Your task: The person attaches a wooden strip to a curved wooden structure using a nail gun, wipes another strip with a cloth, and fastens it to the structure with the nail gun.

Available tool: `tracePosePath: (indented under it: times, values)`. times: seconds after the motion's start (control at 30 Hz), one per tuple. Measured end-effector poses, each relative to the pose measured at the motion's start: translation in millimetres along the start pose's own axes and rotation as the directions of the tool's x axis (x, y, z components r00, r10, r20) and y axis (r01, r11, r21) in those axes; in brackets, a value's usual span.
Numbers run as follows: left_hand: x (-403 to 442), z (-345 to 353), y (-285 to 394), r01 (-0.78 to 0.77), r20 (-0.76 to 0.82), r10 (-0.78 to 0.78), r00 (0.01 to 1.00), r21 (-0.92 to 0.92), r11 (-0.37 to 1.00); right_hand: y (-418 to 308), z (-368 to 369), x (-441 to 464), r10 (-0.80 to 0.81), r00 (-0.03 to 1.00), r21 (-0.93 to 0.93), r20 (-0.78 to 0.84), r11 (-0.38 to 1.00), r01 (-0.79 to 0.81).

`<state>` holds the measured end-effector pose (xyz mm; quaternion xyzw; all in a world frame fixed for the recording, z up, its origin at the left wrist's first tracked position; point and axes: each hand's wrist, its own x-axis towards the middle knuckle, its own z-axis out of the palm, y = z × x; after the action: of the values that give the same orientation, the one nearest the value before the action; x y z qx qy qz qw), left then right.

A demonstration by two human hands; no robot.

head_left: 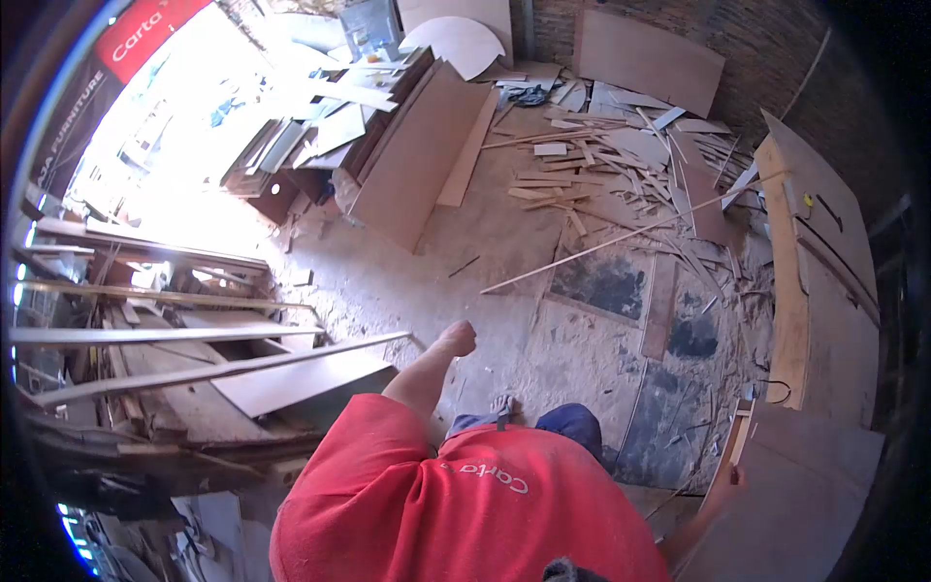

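- One dusty floor (378, 262) fills the middle and runs out towards 12 o'clock, littered with wood scraps.
- Red shirt (485, 524) of the person, at 6 o'clock, with lettering on it.
- Stacked timber (194, 359), between 8 and 9 o'clock, long boards lying across one another.
- Heaped offcuts (621, 165), between 1 and 2 o'clock, on the floor near the wall.
- Large upright panel (834, 330) at 3 o'clock, with a thick pale edge on its inner side.
- Brown panel (805, 495) at 4 o'clock, beside the person's right flank; the right hand is at its left edge.
- Leaning board (417, 165) at 11 o'clock, propped against a dark table (393, 121) piled with cut pieces.
- Thin wooden strip (572, 256), slanting from just right of the middle towards 2 o'clock.
- Left hand (458, 338), just below the middle at 6 o'clock, held out over the floor; its fingers are curled into a loose fist.
- Right hand (737, 475) at 4 o'clock, mostly hidden; the visible fingers grasp the brown panel's edge.
- Small yellow object (808, 200) on the upright panel, between 2 and 3 o'clock.
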<state>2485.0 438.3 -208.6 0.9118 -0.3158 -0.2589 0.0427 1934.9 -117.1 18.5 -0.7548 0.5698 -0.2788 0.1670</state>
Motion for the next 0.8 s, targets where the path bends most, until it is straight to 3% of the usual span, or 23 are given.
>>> tracePosePath:
  times: [0.1,0.17,0.23,0.3,0.43,0.5,0.63,0.7,0.73,0.77,0.8]
  values:
    - [47.6,-39.8,70.7,-0.16,0.076,0.156,0.985,0.048,0.986,59.4,23.8,37.1,0.041,0.999,0.016,-0.016,0.999,-0.041]
    - [83.7,-29.5,103.6,-0.098,0.132,0.105,0.986,-0.061,0.993,70.2,32.4,60.1,0.071,0.997,0.046,-0.035,0.997,-0.069]
    - [105.3,-35.3,133.9,-0.278,0.21,0.249,0.945,0.121,0.953,105.4,43.6,97.3,0.096,0.993,0.082,-0.064,0.992,-0.091]
    - [114.9,-30.6,160.7,0.063,0.251,-0.017,0.968,-0.175,0.983,188.2,73.2,145.3,-0.078,0.986,0.222,-0.149,0.969,0.11]
    - [193.4,53.2,142.7,-0.036,0.301,0.023,0.953,0.038,0.999,137.8,64.4,211.5,0.078,0.986,0.343,-0.15,0.939,-0.022]
    - [213.3,56.8,148.2,-0.101,0.328,0.051,0.943,0.138,0.985,77.9,37.5,238.8,0.038,0.999,-0.016,-0.038,0.999,-0.039]
    - [247.6,2.3,183.0,-0.044,0.326,0.033,0.945,0.027,0.999,19.2,37.3,276.7,0.166,0.983,0.048,-0.082,0.985,-0.163]
    - [261.0,-30.4,206.4,0.118,0.379,-0.083,0.922,-0.071,0.99,25.0,40.6,281.3,0.053,0.986,-0.037,-0.156,0.998,-0.06]
    - [270.6,-33.5,210.5,0.088,0.4,-0.06,0.914,-0.053,0.995,29.4,44.1,279.0,-0.128,0.978,0.006,-0.165,0.991,0.131]
    - [296.4,-10.0,198.7,-0.056,0.423,0.009,0.906,0.099,0.994,31.0,50.9,274.5,-0.287,0.939,0.032,-0.192,0.954,0.298]
    - [312.7,-11.8,198.6,-0.21,0.47,0.093,0.878,0.204,0.956,33.5,58.9,263.8,-0.195,0.965,0.182,-0.177,0.957,0.227]
